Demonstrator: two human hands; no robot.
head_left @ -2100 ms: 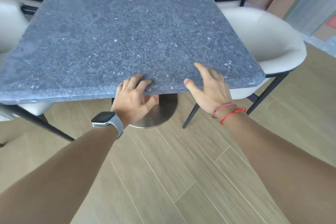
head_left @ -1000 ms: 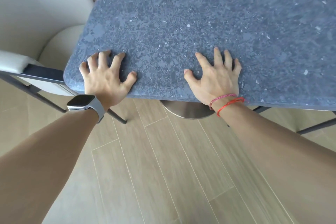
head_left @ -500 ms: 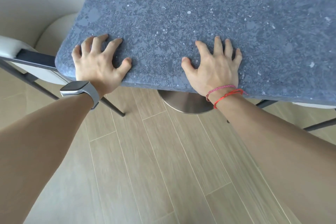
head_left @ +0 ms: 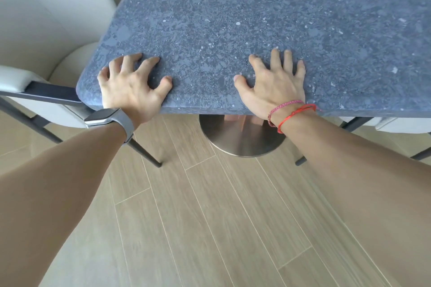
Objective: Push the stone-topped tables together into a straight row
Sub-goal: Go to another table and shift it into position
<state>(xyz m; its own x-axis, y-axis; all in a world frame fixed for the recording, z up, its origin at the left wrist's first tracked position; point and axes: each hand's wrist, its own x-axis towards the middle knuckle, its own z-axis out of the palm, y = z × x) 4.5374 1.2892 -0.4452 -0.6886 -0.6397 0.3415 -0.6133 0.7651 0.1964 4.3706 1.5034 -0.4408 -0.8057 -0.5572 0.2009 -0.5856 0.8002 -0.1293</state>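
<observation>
Your fingers (head_left: 130, 63) are spread and curled like claws, tips pressed down on the stone with nothing gripped in either hand. Your left hand (head_left: 133, 86) sits flat-palmed at the near left corner of the stone-topped table (head_left: 233, 18), its heel hanging over the edge and its thumb splayed to the right. Your right hand (head_left: 272, 86) lies further along the same near edge, fingers fanned and straighter, thumb pointing left, wrist just off the slab. Both hands rest on top of the slab, well apart from each other, and the tabletop runs away from your fingertips to the top of the view.

On your left wrist a grey watch (head_left: 105, 116) with a rounded rectangular face; on your right wrist a pink braided bracelet (head_left: 285, 105) beside a red cord (head_left: 300, 110).

Below you, pale wood-look floor planks (head_left: 210, 216) run on a diagonal with thin light seams. Under the slab a round brushed-metal base (head_left: 242, 140) stands on the floor between your wrists.

The tabletop is dark blue-grey stone, mottled with lighter flecks, matte, with a rounded corner and a softened edge.

To the left, a cream upholstered chair (head_left: 46, 18) with dark thin metal legs stands just beside the table's corner
</observation>
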